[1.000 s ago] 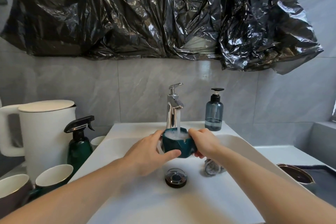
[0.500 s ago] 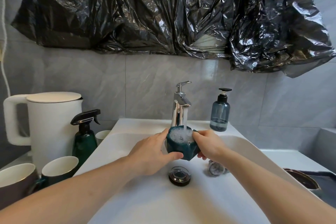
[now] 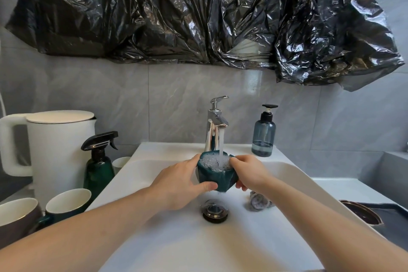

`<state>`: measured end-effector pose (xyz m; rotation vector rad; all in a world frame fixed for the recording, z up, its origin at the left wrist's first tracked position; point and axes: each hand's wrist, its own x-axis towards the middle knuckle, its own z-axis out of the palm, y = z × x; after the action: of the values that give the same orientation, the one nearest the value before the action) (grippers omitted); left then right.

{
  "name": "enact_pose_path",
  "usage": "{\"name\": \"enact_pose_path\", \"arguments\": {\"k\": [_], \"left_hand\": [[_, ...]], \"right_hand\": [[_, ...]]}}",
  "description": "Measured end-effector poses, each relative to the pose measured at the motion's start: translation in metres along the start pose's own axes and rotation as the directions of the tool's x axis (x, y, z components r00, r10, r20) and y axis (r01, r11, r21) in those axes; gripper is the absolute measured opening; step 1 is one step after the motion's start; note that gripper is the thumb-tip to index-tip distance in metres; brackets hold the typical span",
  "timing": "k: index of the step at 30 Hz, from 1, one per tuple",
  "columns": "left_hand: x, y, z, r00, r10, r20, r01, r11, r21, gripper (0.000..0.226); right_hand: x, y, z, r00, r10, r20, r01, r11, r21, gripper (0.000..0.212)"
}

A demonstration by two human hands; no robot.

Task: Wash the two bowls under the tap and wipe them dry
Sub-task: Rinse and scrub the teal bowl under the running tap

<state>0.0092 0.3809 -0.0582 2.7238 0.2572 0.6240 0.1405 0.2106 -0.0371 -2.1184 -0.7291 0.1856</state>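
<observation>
A small dark green bowl (image 3: 215, 178) is held over the white sink (image 3: 298, 174) under the chrome tap (image 3: 215, 126). Water streams from the tap into it, and it is full of foamy water that drips from its underside. My left hand (image 3: 178, 183) grips its left side with the thumb across the front. My right hand (image 3: 248, 172) grips its right side, thumb at the rim. A second bowl (image 3: 362, 214), brown with a gold rim, sits at the right on a dark cloth (image 3: 395, 218).
A metal scourer (image 3: 259, 202) and the drain plug (image 3: 214, 211) lie in the basin. A blue soap dispenser (image 3: 263, 133) stands right of the tap. A green spray bottle (image 3: 99, 165), a white kettle (image 3: 55, 150) and cups (image 3: 66, 205) stand at the left.
The bowl has stayed under the running water in both hands and tipped slightly toward me. The foamy water in it has risen to the rim. The camera view shifted slightly.
</observation>
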Motion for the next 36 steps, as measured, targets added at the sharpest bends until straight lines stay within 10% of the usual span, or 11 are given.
{"name": "enact_pose_path", "arguments": {"k": [27, 36], "left_hand": [[0.0022, -0.0034, 0.0072, 0.999, 0.015, 0.041, -0.012, 0.997, -0.077, 0.070], [-0.0027, -0.0029, 0.0017, 0.999, 0.001, 0.036, -0.001, 1.000, -0.001, 0.059]], "right_hand": [[-0.0021, -0.0003, -0.0035, 0.974, -0.057, -0.217, 0.063, 0.998, 0.022, 0.020], [-0.0038, -0.0007, -0.0011, 0.998, 0.026, -0.051, -0.027, 1.000, -0.013, 0.038]]}}
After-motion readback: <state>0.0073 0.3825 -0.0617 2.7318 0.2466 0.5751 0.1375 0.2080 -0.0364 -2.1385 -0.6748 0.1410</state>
